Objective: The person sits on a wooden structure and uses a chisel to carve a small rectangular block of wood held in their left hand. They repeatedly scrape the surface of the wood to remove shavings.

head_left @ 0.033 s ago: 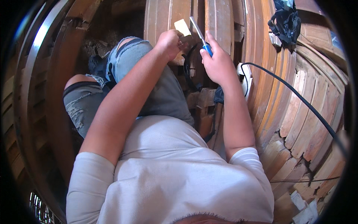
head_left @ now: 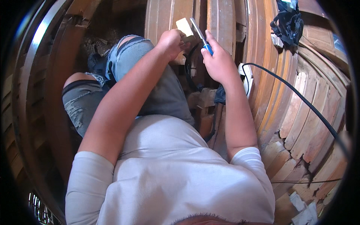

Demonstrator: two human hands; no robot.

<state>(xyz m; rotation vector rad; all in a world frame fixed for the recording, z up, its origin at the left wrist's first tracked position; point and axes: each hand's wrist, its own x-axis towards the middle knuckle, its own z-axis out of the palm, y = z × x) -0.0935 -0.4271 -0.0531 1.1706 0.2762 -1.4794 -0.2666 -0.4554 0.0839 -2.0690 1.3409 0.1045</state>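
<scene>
My left hand (head_left: 172,42) is closed around a small pale block (head_left: 185,26), pinched at its lower end and held up against the far wooden boards (head_left: 165,15). My right hand (head_left: 217,62) is wrapped tight on the blue handle of a screwdriver (head_left: 200,36), its shaft slanting up and left, tip just beside the block. Set against the earlier frame, nothing has shifted: both hands, block and tool sit in the same places. I judge the work on the block to be mid-step. A black cable (head_left: 300,97) runs off to the right.

black cable (head_left: 300,98), black cloth (head_left: 288,22), wooden planks (head_left: 300,112)
</scene>
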